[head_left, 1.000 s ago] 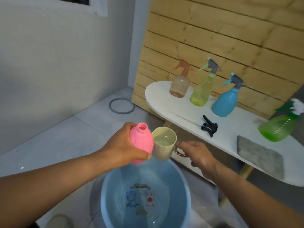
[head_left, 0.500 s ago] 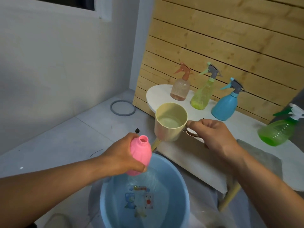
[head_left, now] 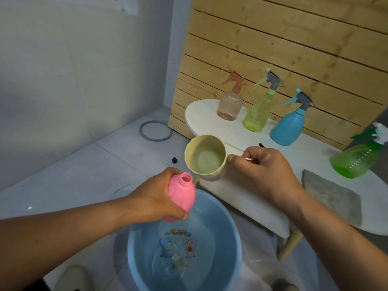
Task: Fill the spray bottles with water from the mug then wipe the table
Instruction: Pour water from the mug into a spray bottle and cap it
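- Since a second ago, the cream plastic mug (head_left: pixel 205 157) has risen from beside the capless pink plastic bottle (head_left: pixel 181 199) to just above its open neck.
- Right hand (head_left: pixel 264 171) fingers curl round the mug handle, hiding it.
- Left hand (head_left: pixel 156 196) grips the tilted bottle, covering its left side, over the round blue water basin (head_left: pixel 235 248).
- Green spray bottle (head_left: pixel 357 158) on the white table (head_left: pixel 241 196) is blurred at the edge.

Pink bottle (head_left: pixel 182 198), cream mug (head_left: pixel 206 157)
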